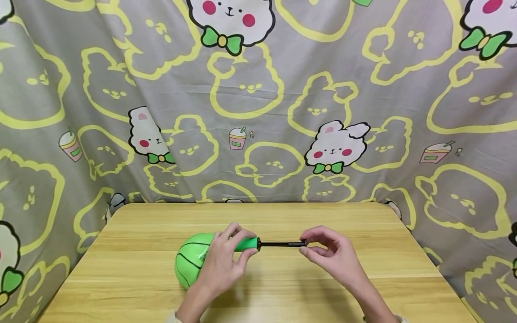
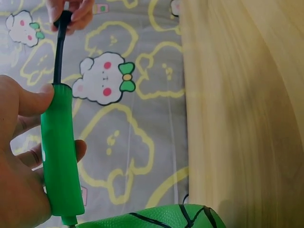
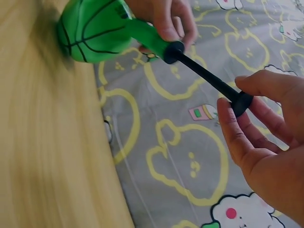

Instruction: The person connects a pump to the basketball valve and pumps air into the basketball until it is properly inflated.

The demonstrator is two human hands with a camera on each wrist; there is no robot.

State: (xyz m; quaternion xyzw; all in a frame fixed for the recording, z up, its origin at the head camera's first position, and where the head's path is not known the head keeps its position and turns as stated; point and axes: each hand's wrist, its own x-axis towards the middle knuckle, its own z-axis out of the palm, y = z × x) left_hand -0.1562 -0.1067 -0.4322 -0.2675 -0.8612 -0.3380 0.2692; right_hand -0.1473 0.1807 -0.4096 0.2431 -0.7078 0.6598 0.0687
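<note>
The right hand (image 1: 333, 255) pinches the black end knob (image 3: 241, 103) of a small hand pump between thumb and fingertips, while the left hand (image 1: 224, 258) wraps its thumb and fingers around the pump's green barrel (image 2: 61, 152). The slim black rod (image 1: 278, 244) runs between them, drawn out of the barrel. The pump lies roughly level, about midway between the left and right edges of the wooden tabletop (image 1: 404, 278).

It looks like light, stiff plastic. The barrel is smooth and may slip in a loose grip, so a full wrap suits it; the knob is the natural hold on the rod, which looks thin enough to bend if pulled sideways.

At the barrel's far end is a green ball (image 1: 191, 258) with black basketball lines, nearer the tabletop's left edge than its right. Its skin is pebbled and probably rubbery, soft enough to yield, and light.

The left hand covers the meeting of pump and ball in the head view; the left wrist view shows a narrow tip there, cut by the frame, so how deep it sits cannot be told. Whether the ball touches the tabletop is unclear. Its dark print is unreadable, and the tabletop's near edge is out of frame.
</note>
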